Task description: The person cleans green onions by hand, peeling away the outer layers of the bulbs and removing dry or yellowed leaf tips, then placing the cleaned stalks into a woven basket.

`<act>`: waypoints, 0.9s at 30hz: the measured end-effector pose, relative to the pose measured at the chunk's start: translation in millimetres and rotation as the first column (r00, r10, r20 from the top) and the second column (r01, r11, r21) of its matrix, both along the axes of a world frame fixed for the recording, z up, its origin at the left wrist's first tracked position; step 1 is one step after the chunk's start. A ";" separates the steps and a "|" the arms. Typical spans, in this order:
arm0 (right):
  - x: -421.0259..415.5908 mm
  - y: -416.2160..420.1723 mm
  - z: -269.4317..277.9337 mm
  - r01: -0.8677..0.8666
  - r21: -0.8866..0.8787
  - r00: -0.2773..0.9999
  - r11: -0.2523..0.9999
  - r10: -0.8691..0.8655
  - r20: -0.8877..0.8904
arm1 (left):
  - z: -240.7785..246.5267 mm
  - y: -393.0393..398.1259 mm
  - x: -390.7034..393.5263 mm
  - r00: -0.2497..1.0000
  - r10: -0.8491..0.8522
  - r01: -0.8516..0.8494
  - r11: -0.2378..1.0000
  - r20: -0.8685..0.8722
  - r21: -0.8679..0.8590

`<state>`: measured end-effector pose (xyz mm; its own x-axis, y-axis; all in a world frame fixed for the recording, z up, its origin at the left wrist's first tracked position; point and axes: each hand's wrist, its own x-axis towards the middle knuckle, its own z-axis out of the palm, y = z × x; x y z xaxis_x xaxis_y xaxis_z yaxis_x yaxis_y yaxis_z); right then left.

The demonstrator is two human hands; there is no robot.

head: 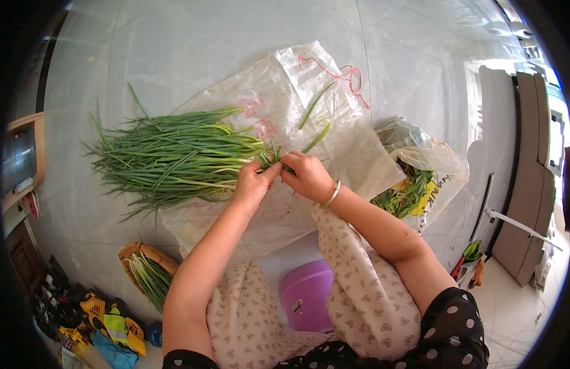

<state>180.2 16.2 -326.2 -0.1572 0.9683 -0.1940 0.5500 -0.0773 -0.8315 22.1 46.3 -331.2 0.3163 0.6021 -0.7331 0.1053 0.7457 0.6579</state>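
Observation:
A large heap of long green stalks [174,157], like garlic chives or scallions, lies on a translucent plastic sheet [248,235], its pale ends towards my hands. My left hand [255,182] pinches a few green strands [268,159] between thumb and fingers at the heap's right end. Close against it, my right hand [308,175], below a bangle, has its fingers curled on the same strands. Two loose green pieces [316,106] [318,137] lie on the sheet beyond my hands. A red string [338,74] curls near the sheet's far corner.
At the right stands a plastic bag [451,170] with leafy trimmings [405,193]. A wicker basket [131,267] of more stalks is at the lower left, near yellow toys [93,306]. Between my knees is a purple plastic stool [308,295]. A brown sofa [527,184] stands far right.

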 end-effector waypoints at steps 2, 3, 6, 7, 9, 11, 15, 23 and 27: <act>-1.8 -1.3 3.9 0.051 0.030 0.998 0.998 -0.051 -0.022 | 3.0 -2.7 3.5 0.995 0.095 -0.096 0.995 0.030 0.019; -2.8 -1.5 4.9 0.078 0.043 0.996 0.996 -0.076 -0.043 | 5.5 -3.9 6.5 0.987 0.151 -0.152 0.988 0.062 0.012; -3.8 -2.7 9.5 0.178 0.057 0.976 0.982 -0.169 -0.138 | 13.6 -6.8 14.0 0.953 0.250 -0.253 0.967 0.172 -0.004; -3.6 -3.5 10.8 0.215 0.055 0.964 0.975 -0.202 -0.175 | 16.5 -7.5 15.7 0.940 0.270 -0.275 0.962 0.210 -0.008; -2.6 -8.6 12.4 0.244 -0.122 0.927 0.962 -0.269 -0.263 | 19.9 -10.3 18.8 0.950 0.255 -0.260 0.966 0.182 0.002; -1.2 -8.9 11.9 0.205 -0.126 0.937 0.971 -0.231 -0.263 | 19.7 -12.3 19.8 0.959 0.237 -0.244 0.970 0.155 0.025; 3.3 -0.8 16.1 0.083 0.050 0.983 0.995 -0.073 -0.167 | 14.2 -11.2 11.0 0.984 0.140 -0.151 0.984 0.109 0.094; 22.0 13.6 17.6 0.213 -0.554 0.787 0.805 -0.477 -0.391 | 20.7 1.7 7.3 0.968 0.172 -0.177 0.984 0.183 0.009; 29.1 17.4 17.6 0.224 -0.616 0.737 0.756 -0.545 -0.401 | 19.3 8.9 4.2 0.995 0.013 -0.019 0.998 0.099 0.056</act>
<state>209.3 33.6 -308.6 -0.0229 0.7467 -0.6648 -0.1425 -0.6606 -0.7371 26.3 55.1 -312.0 0.3756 0.6473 -0.6632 0.0263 0.7079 0.7058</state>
